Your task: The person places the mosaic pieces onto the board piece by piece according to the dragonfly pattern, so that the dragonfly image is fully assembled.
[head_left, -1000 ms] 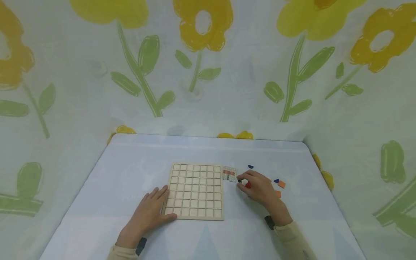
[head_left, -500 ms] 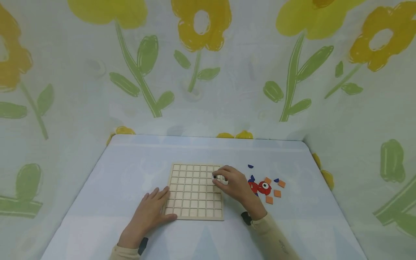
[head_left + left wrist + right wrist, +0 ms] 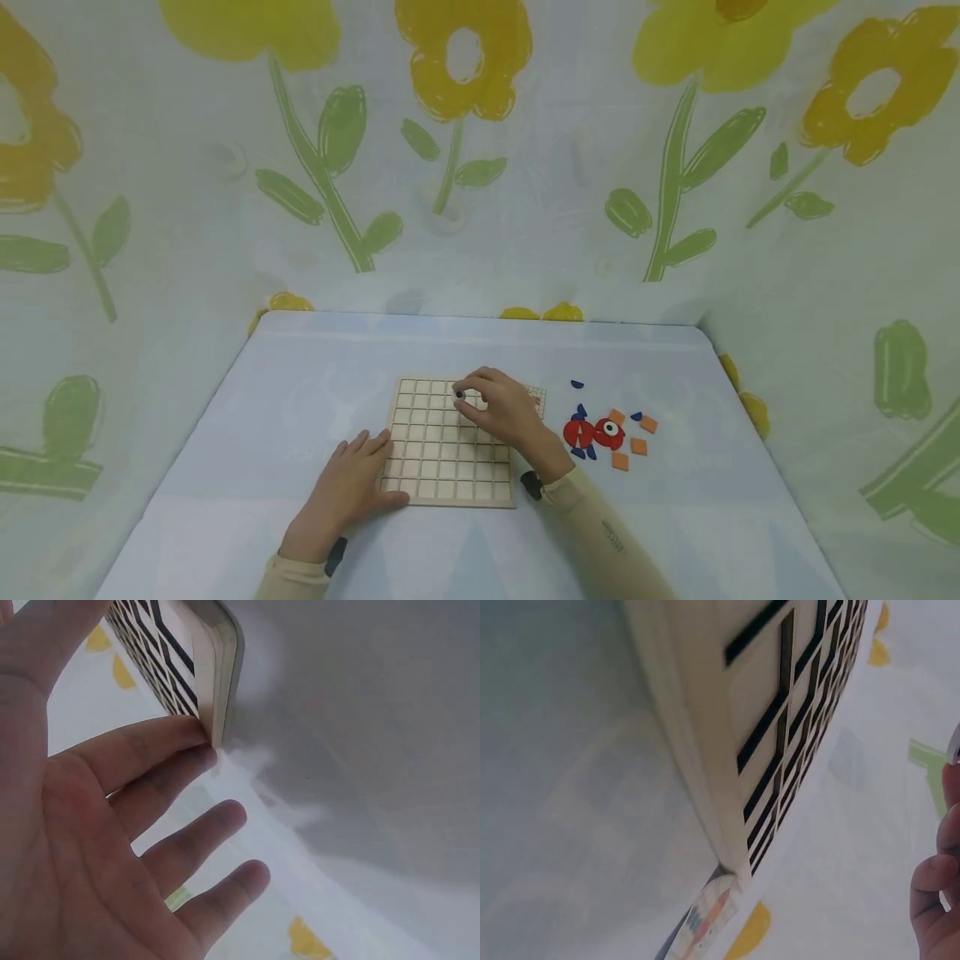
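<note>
In the head view my left hand [image 3: 347, 487] rests at the left edge of a wooden grid board [image 3: 450, 502], fingers straight and thumb at the near corner. Its fingertips [image 3: 202, 733] meet the board's edge in the left wrist view. My right hand [image 3: 501, 408] is over the board's far part, pinching a small white round piece with a black dot [image 3: 459, 395], like an eye, between thumb and index finger. Only some curled fingers [image 3: 937, 877] of that hand show at the right wrist view's border. A printed grid card [image 3: 538, 400] lies by the board, partly hidden behind the right hand.
Right of the board lie a red piece [image 3: 578, 433] and a red round piece with an eye [image 3: 610, 434]. Several orange squares [image 3: 620, 461] and dark blue half-round pieces [image 3: 577, 384] are scattered around them. Flower-printed cloth [image 3: 465, 275] surrounds the table.
My right hand has moved left from beside the loose pieces to over the board, carrying the eye piece. The red pieces are uncovered, and the card is partly covered. My left hand has stayed.
</note>
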`<action>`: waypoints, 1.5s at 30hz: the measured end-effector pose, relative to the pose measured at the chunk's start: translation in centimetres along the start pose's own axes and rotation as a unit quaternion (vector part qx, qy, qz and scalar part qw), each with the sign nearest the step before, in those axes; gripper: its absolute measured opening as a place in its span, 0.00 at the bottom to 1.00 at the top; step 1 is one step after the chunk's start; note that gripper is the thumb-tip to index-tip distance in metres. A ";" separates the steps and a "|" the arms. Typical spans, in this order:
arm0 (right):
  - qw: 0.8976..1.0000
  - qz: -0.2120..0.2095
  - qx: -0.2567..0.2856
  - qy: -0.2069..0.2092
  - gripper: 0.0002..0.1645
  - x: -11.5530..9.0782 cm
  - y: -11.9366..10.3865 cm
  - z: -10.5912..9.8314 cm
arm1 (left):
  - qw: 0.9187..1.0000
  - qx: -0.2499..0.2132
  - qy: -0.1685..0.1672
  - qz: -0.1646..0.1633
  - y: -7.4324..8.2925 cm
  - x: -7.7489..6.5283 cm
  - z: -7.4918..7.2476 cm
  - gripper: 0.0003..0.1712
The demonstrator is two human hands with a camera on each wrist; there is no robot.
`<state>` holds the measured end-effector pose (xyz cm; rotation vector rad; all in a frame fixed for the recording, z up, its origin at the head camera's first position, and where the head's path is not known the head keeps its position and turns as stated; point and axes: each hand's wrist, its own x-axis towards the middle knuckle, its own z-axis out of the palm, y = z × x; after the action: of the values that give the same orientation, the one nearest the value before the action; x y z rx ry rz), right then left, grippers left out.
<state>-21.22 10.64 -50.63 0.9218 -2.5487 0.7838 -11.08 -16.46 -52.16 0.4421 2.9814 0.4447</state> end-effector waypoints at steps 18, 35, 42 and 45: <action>0.988 0.075 -0.008 -0.138 0.16 3.4 -0.7 3.2 | 1.000 0.014 0.010 0.015 -0.2 -0.2 -0.2 0.54; 0.969 0.087 -0.040 -0.230 0.14 4.7 -0.3 3.9 | 1.000 0.005 0.003 0.007 0.1 -0.1 -0.2 0.53; 0.969 0.087 -0.042 -0.228 0.14 4.8 -0.6 4.1 | 1.000 0.010 0.009 0.012 0.0 -0.1 -0.2 0.54; 0.968 0.090 -0.043 -0.232 0.14 4.9 -0.6 4.2 | 1.000 0.009 0.009 0.013 0.1 -0.1 -0.3 0.53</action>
<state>-24.95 5.36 -51.49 0.9447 -3.0805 0.5450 -10.97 -16.50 -51.81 0.4818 3.0021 0.4271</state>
